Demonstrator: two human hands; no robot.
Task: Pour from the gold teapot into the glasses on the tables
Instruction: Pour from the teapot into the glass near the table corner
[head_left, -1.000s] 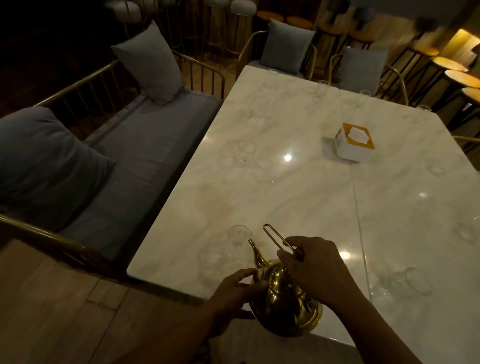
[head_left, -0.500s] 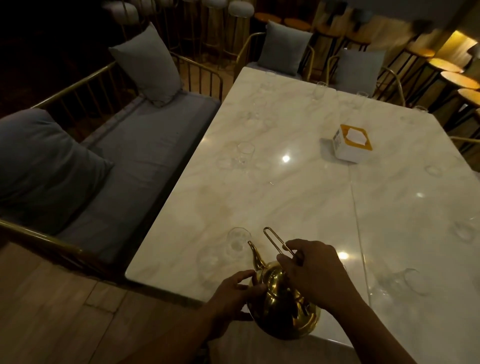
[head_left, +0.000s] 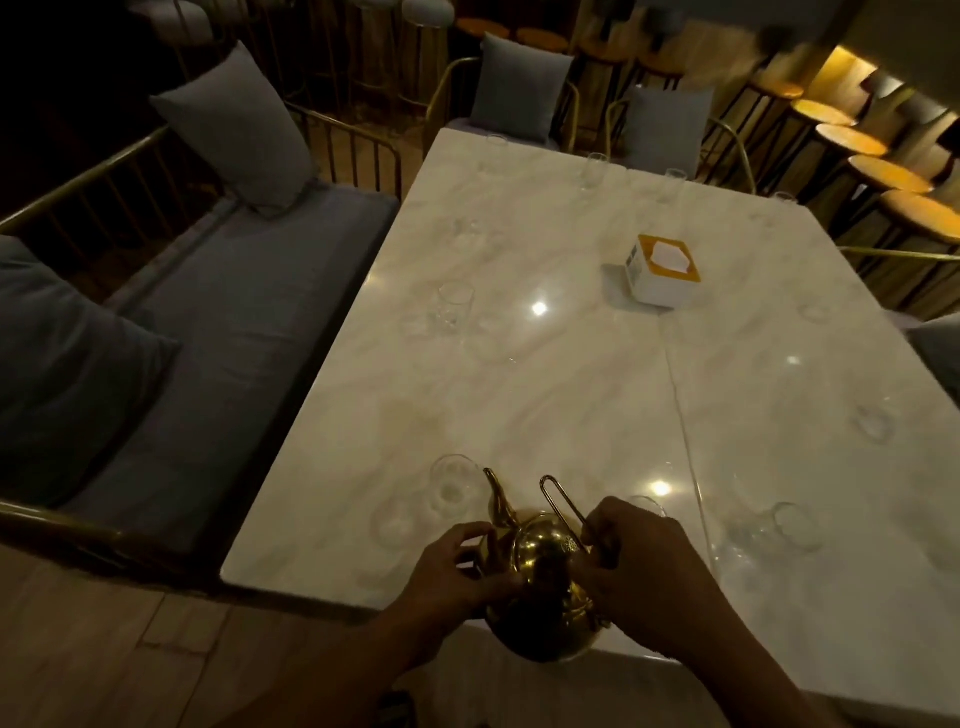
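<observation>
Right hand (head_left: 639, 571) grips wire handle (head_left: 561, 506) of gold teapot (head_left: 540, 587), left hand (head_left: 452, 571) holds pot body below spout (head_left: 497, 499), pot over near edge of marble table (head_left: 545, 405). Spout tip just beside rim of nearest glass (head_left: 454, 486); second glass (head_left: 454, 306) farther up left side, third glass (head_left: 795, 525) near right. White-and-orange tissue box (head_left: 662, 270) toward far side, grey sofa (head_left: 218, 322) with cushions (head_left: 239, 124) along table's left.

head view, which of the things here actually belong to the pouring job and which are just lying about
Part of the job: gold teapot, held by the left hand and right hand; glass by the spout; glass farther along the left edge; glass at near right; marble table.

Just lying about: tissue box, grey cushion, sofa bench, wooden stools.
</observation>
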